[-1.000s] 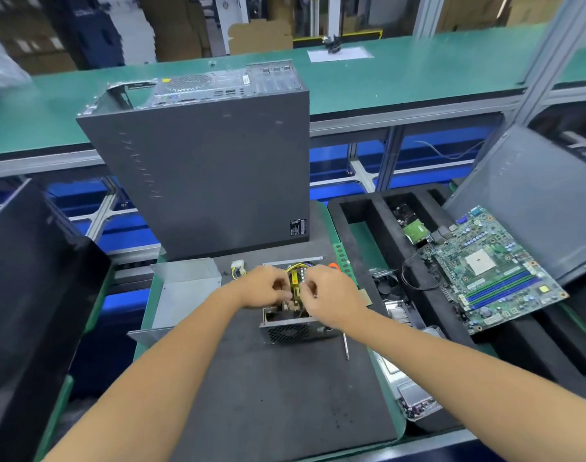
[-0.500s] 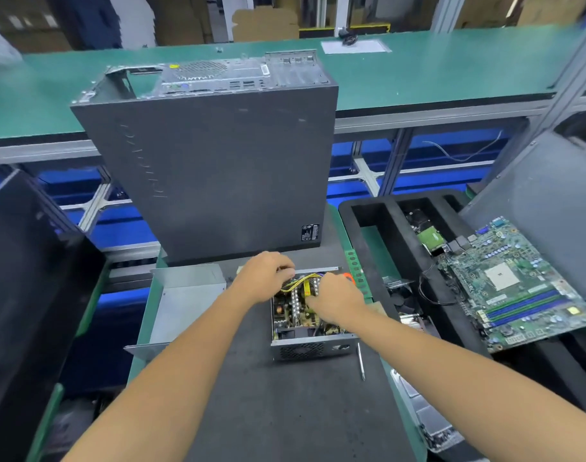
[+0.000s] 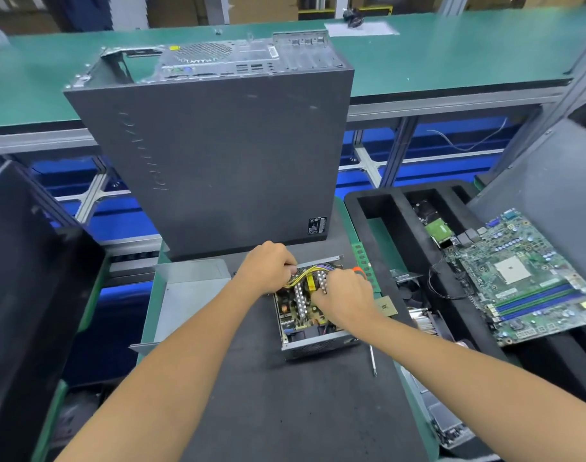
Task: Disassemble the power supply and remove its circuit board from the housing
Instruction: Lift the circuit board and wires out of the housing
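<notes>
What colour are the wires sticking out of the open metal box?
Mostly yellow wires, seen in the head view, with a few purple ones beside them.

An electronics teardown line in a factory is showing here — green conveyor belts (image 3: pixel 451 51) running behind the upright computer case (image 3: pixel 218 155). Right of the case, a foam parts tray (image 3: pixel 378 208) is holding a motherboard (image 3: pixel 525 278) — cardboard boxes (image 3: pixel 261 8) are stacking up far behind it.

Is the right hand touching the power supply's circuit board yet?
Touching. The head view shows the right hand with fingers curled down onto the circuit board inside the open housing, no gap visible.
</notes>
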`<state>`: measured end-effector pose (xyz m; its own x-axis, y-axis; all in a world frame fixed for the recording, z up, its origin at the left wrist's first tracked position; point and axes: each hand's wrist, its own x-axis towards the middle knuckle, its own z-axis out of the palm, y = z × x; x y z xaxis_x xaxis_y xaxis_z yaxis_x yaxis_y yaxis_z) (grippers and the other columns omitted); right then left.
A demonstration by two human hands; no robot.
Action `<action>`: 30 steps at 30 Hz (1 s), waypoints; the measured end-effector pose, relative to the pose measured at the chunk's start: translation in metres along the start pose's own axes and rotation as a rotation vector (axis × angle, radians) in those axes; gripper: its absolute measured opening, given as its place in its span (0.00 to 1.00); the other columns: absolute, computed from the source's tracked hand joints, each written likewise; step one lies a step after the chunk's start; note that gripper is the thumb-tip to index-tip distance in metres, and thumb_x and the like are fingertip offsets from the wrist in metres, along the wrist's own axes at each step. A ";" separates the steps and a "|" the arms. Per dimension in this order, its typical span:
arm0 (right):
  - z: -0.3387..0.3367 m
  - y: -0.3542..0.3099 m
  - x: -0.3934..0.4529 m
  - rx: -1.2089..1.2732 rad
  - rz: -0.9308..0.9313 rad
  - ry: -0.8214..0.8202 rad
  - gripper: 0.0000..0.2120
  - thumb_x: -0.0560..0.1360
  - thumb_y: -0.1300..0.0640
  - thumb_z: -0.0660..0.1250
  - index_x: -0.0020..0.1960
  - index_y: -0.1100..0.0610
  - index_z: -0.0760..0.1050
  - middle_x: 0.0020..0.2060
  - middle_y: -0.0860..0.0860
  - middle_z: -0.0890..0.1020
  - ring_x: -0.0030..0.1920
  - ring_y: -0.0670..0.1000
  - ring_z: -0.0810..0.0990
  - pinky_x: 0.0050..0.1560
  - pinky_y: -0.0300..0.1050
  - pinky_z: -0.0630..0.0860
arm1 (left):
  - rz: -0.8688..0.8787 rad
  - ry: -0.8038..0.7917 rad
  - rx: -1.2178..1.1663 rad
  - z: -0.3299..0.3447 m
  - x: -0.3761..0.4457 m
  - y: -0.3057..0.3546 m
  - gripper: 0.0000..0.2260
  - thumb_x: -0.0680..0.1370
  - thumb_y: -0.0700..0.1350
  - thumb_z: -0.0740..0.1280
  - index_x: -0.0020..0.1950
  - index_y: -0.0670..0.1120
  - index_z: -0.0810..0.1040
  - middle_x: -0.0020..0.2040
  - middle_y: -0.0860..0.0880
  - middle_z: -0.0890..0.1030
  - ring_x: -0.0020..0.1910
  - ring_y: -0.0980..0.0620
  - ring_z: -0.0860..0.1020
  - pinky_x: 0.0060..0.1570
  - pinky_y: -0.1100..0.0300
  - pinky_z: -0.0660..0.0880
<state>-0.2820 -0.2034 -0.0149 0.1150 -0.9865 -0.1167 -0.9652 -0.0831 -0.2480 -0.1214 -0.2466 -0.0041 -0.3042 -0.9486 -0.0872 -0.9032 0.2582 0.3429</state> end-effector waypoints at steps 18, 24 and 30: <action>0.001 0.004 -0.002 -0.054 0.100 0.087 0.18 0.69 0.55 0.66 0.28 0.55 0.58 0.24 0.48 0.64 0.26 0.50 0.64 0.25 0.40 0.54 | -0.009 -0.079 -0.095 0.000 0.000 -0.014 0.20 0.76 0.39 0.65 0.29 0.46 0.59 0.28 0.48 0.57 0.32 0.50 0.55 0.34 0.60 0.56; -0.015 0.017 0.004 0.066 0.212 0.038 0.20 0.72 0.52 0.68 0.30 0.56 0.61 0.25 0.49 0.69 0.26 0.50 0.68 0.26 0.39 0.60 | 0.012 -0.037 -0.057 -0.002 -0.002 -0.014 0.21 0.75 0.36 0.64 0.29 0.47 0.55 0.28 0.49 0.56 0.32 0.49 0.54 0.32 0.58 0.53; -0.016 0.019 -0.005 0.101 0.230 0.054 0.20 0.71 0.54 0.68 0.29 0.56 0.59 0.24 0.49 0.67 0.25 0.50 0.64 0.27 0.40 0.60 | 0.036 0.012 0.068 0.000 -0.008 -0.011 0.19 0.72 0.32 0.60 0.30 0.48 0.53 0.28 0.49 0.55 0.31 0.49 0.52 0.31 0.57 0.50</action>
<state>-0.3044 -0.2026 -0.0032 -0.1202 -0.9842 -0.1298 -0.9358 0.1560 -0.3160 -0.1092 -0.2416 -0.0069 -0.3335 -0.9406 -0.0646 -0.9104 0.3034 0.2813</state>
